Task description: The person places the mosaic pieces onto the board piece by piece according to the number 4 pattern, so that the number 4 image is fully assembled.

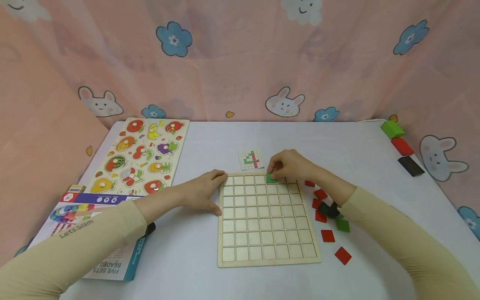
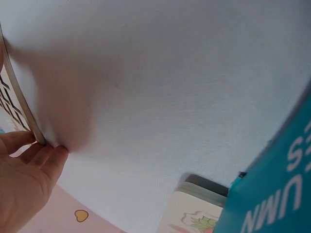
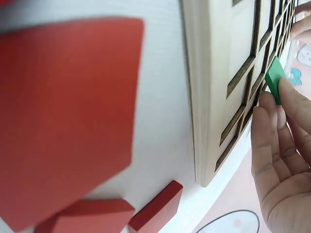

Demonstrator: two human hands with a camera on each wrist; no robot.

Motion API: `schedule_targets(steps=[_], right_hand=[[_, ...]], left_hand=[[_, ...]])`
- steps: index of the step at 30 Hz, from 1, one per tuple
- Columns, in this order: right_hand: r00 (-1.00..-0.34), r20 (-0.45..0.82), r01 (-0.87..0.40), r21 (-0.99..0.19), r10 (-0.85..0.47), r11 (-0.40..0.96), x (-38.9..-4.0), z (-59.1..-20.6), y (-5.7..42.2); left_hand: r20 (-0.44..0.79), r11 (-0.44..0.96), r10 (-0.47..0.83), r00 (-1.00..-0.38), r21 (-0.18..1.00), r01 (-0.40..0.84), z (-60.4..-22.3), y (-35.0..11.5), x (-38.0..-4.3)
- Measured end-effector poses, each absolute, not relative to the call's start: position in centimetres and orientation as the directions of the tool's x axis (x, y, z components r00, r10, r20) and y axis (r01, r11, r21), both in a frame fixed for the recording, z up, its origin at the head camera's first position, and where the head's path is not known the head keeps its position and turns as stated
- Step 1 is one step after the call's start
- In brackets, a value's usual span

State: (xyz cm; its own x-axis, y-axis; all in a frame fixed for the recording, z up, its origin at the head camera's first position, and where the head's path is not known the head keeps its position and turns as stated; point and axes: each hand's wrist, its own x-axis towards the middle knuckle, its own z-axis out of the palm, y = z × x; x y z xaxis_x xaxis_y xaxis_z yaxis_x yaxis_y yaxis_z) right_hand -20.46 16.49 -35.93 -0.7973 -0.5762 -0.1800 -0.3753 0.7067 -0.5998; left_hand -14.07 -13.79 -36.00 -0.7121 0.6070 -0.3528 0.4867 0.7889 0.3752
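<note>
1. On the white table (image 1: 187, 250): wooden grid board (image 1: 269, 262), pale cells showing.
2. Green tile (image 1: 271, 178) at top row, fifth cell from left, pinched by right hand (image 1: 288, 164). Seated fully? Can't tell.
3. Left hand (image 1: 202, 189) spread along board's left edge, touching, not clenched.
4. Right hand hides some top-right cells; black pieces (image 1: 323, 210) by right sleeve (image 1: 378, 216), hard to count.
5. Left sleeve (image 1: 101, 229) covers part of printed box (image 1: 112, 258).
</note>
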Motion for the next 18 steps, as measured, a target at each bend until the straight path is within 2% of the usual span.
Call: schedule_targets(steps=[18], right_hand=[[-0.788, -0.15, -0.427, -0.565, -0.597, 0.706, -20.43, -36.03, 16.98]], left_hand=[[-0.339, 0.773, 0.623, -0.705, 0.403, 0.489, -35.92, -13.8, -14.23]])
